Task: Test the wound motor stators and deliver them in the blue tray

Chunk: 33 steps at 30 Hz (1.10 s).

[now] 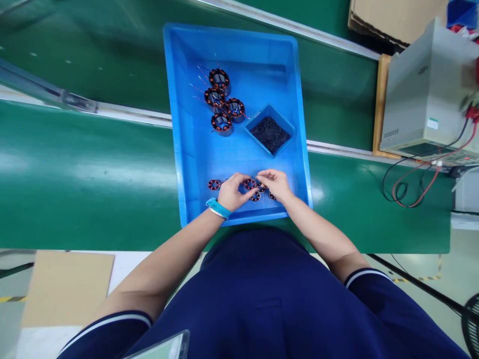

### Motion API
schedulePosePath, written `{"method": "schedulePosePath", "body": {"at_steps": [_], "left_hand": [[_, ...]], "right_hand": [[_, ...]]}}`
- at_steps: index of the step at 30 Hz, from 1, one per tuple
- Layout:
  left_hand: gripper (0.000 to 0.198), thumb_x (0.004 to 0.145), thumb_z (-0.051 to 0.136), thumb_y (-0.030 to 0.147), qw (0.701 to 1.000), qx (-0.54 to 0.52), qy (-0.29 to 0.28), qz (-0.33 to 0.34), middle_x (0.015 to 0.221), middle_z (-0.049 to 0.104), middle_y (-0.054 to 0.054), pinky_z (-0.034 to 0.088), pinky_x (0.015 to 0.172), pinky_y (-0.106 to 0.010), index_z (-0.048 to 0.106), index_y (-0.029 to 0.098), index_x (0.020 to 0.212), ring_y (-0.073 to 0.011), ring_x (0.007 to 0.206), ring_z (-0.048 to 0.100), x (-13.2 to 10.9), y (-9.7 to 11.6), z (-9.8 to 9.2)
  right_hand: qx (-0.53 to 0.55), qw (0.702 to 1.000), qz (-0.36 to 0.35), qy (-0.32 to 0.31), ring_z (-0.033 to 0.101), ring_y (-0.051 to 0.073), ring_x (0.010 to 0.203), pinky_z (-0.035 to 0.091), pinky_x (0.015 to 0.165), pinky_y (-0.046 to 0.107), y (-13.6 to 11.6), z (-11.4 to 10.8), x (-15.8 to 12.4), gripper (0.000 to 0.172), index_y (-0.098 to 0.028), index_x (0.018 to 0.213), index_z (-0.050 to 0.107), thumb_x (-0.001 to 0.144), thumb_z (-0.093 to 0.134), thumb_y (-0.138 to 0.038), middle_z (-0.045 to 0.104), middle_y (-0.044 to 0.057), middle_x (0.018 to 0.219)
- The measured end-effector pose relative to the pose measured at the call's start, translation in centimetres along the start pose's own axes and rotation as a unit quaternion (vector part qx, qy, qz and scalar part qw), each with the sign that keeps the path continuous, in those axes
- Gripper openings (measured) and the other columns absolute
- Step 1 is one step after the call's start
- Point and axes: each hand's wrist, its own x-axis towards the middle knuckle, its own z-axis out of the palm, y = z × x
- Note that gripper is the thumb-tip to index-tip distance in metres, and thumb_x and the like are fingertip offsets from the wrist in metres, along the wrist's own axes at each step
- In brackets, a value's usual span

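Inside a blue tray, my left hand holds a small wound motor stator between thumb and fingers. My right hand is at the stator's right side, thumb and fingertips pinched together; whatever they grip is too small to make out. More small stators lie below and beside my hands, one of them to the left and another partly under my right hand. Higher in the tray stand several larger stators with copper windings and loose wire ends. A small blue box beside them holds thin black pieces.
The tray rests on a green workbench with a metal rail across it. At the right stands a grey instrument with red and black leads. Cardboard lies at the upper right.
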Motion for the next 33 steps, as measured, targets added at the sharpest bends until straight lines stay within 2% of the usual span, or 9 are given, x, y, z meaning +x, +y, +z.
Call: {"method": "schedulePosePath", "body": {"at_steps": [7,13,17,20,24,28,31,33], "left_hand": [[0.034,0.079,0.067,0.042,1.0,-0.006,-0.001,-0.004,0.089,0.063,-0.006,0.051,0.075,-0.033,0.059,0.017,0.099,-0.0205,0.081,0.061,-0.1,-0.1,-0.1],[0.031,0.08,0.066,0.041,1.0,-0.008,-0.004,0.02,0.086,0.063,-0.006,0.05,0.075,-0.034,0.059,0.016,0.098,-0.0209,0.081,0.06,0.1,0.1,-0.3],[0.031,0.082,0.063,0.041,0.999,-0.009,-0.026,0.036,0.086,0.062,-0.007,0.05,0.073,-0.034,0.059,0.016,0.099,-0.0211,0.08,0.06,0.1,0.0,-0.2],[0.03,0.082,0.063,0.04,0.998,-0.018,-0.03,0.043,0.088,0.062,-0.007,0.05,0.074,-0.035,0.059,0.016,0.1,-0.0213,0.08,0.06,0.0,-0.1,0.0],[0.031,0.082,0.064,0.04,0.999,-0.022,-0.013,0.048,0.089,0.063,-0.007,0.05,0.075,-0.034,0.06,0.016,0.101,-0.021,0.081,0.06,-0.2,-0.4,0.0],[0.032,0.083,0.062,0.042,0.999,-0.015,-0.015,0.03,0.088,0.063,-0.008,0.05,0.075,-0.034,0.06,0.015,0.1,-0.0211,0.081,0.06,-0.3,-0.4,-0.1],[0.033,0.083,0.06,0.043,0.999,0.003,-0.033,0.015,0.09,0.064,-0.009,0.05,0.076,-0.036,0.061,0.015,0.101,-0.0226,0.082,0.06,-0.2,-0.3,-0.1],[0.033,0.083,0.06,0.043,0.998,0.053,-0.03,-0.008,0.091,0.065,-0.01,0.048,0.078,-0.04,0.061,0.016,0.102,-0.0258,0.085,0.06,-0.1,-0.4,-0.1]], "right_hand": [[-0.074,0.994,-0.05,-0.064,0.056,0.008,0.054,0.051,0.057,0.026,0.4,-0.8,-0.3,0.041,-0.019,0.1,0.067,0.069,0.07,-0.046,0.07,0.004,0.091],[-0.217,0.962,-0.157,-0.055,0.058,0.012,0.064,0.048,0.063,0.027,0.4,-0.9,-0.7,0.018,-0.015,0.084,0.067,0.08,0.058,-0.031,0.063,0.004,0.081],[-0.29,0.927,-0.234,-0.045,0.058,0.014,0.072,0.047,0.069,0.027,-0.1,-0.4,-1.0,0.014,-0.016,0.079,0.063,0.084,0.052,-0.022,0.061,0.004,0.078],[-0.317,0.913,-0.251,-0.053,0.058,0.015,0.076,0.047,0.072,0.027,-0.3,-0.2,-1.1,0.013,-0.017,0.079,0.061,0.085,0.05,-0.019,0.062,0.004,0.079],[-0.312,0.91,-0.261,-0.08,0.06,0.015,0.081,0.048,0.078,0.028,-0.3,-0.2,-1.1,0.014,-0.017,0.081,0.062,0.086,0.049,-0.018,0.063,0.005,0.084],[-0.306,0.903,-0.283,-0.106,0.061,0.016,0.091,0.049,0.085,0.03,0.1,-0.2,-1.6,0.02,-0.016,0.092,0.065,0.088,0.046,-0.019,0.064,0.008,0.096],[-0.33,0.887,-0.293,-0.137,0.059,0.018,0.099,0.048,0.09,0.033,0.2,-0.4,-2.1,0.027,-0.016,0.105,0.065,0.088,0.043,-0.018,0.062,0.01,0.105],[-0.356,0.872,-0.303,-0.147,0.056,0.019,0.107,0.046,0.096,0.036,-0.5,-0.8,-2.0,0.032,-0.018,0.114,0.062,0.088,0.044,-0.017,0.06,0.011,0.113]]}}
